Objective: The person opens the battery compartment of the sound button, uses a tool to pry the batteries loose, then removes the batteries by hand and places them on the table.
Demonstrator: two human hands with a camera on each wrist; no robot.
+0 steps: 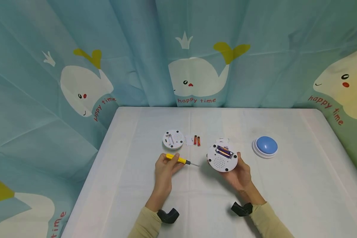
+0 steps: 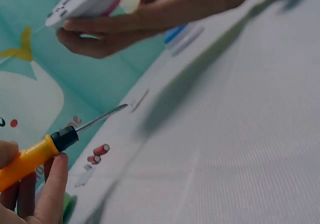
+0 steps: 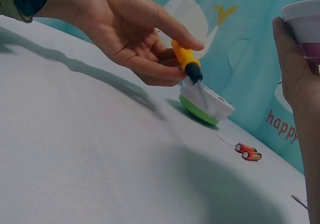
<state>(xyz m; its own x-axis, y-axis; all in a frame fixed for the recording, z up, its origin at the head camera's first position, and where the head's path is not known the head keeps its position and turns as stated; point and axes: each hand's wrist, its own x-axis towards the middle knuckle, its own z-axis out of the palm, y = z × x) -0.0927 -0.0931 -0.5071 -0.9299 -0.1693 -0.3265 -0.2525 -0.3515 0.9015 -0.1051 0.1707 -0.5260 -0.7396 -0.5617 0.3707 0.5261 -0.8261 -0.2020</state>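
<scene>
We are looking down at a white table. The right hand is holding a round white gadget up off the table by its edge, fingers curling beneath, underside facing up. Two batteries are sitting in its open bay. The left hand is pinching a yellow screwdriver by the handle, its tip pointing right, apart from the gadget. We are judging the gadget light, stiff and slightly slippery, its plastic likely to be cracking if dropped; we are favouring a hold around the rim, clear of the bay. We are taking the screwdriver as rigid, best held by its thick handle. Beyond, a second gadget is lying near two loose batteries.
</scene>
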